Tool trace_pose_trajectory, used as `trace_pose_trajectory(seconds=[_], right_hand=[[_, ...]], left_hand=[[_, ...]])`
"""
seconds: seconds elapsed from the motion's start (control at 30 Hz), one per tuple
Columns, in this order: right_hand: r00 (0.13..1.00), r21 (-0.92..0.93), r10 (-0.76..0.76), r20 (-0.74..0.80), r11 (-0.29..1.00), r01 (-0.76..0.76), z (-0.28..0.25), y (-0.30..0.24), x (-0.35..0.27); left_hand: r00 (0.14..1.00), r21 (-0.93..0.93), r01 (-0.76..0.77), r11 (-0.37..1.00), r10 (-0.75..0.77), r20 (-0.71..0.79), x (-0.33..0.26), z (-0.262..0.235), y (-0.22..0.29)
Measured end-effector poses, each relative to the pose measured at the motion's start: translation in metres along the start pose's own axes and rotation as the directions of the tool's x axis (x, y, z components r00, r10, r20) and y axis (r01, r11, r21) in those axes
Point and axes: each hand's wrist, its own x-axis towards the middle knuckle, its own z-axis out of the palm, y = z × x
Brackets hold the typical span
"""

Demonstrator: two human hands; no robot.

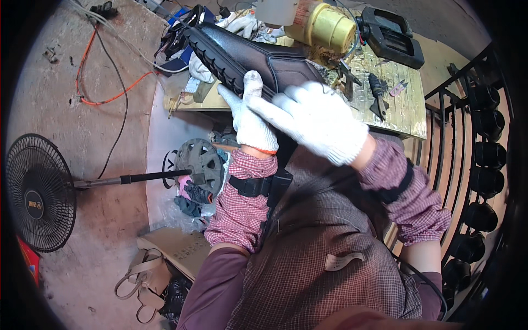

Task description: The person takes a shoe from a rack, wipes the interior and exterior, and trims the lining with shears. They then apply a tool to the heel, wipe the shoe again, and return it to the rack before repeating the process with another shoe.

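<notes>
**Black leather boot held over desk edge**

Gripped at the shaft by gloved left hand (pixel 250 124); flat under open-palmed right hand (pixel 319 124). Boot (pixel 242 55), sole leftward, above crowded desk (pixel 407 110) near edge. Rack (pixel 484 165) close right; fan (pixel 38 192) well left.

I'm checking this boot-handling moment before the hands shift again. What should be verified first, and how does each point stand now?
1. Left hand gripping the black boot: ok, gloved fingers wrap its underside near the sole.
2. Right hand on the boot: ok, it lies over the upper; grip underneath cannot tell.
3. Boot supported: ok, held between both hands above the workbench.
4. Sharp tools near the boot: not ok, pliers lie just right of it.
5. Yellow container upright or tipped: cannot tell.
</notes>
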Motion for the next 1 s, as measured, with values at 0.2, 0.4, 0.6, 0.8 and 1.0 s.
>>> trace_pose_trajectory(seconds=[0.2,0.4,0.6,0.8,1.0], right_hand=[[0.638,0.16,0.264,0.723,0.835,-0.527,-0.054,-0.038,-0.124],[0.561,0.105,0.686,0.463,0.586,-0.803,-0.073,-0.073,-0.19],[0.511,-0.009,0.784,0.352,0.549,-0.836,-0.075,-0.093,-0.206],[0.542,-0.138,0.733,0.411,0.638,-0.758,-0.075,-0.079,-0.196],[0.557,-0.111,0.728,0.401,0.642,-0.759,-0.059,-0.065,-0.19]], left_hand=[[0.982,0.152,-0.112,0.982,0.132,-0.132,0.02,-0.046,0.017],[0.951,-0.165,0.242,0.956,-0.2,0.235,0.015,-0.094,-0.038],[0.665,-0.113,0.486,0.867,-0.283,0.691,0.02,-0.137,-0.119],[0.627,-0.029,0.563,0.826,-0.404,0.666,0.05,-0.183,-0.167],[0.741,0.02,0.546,0.838,-0.494,0.454,0.04,-0.149,-0.125]])
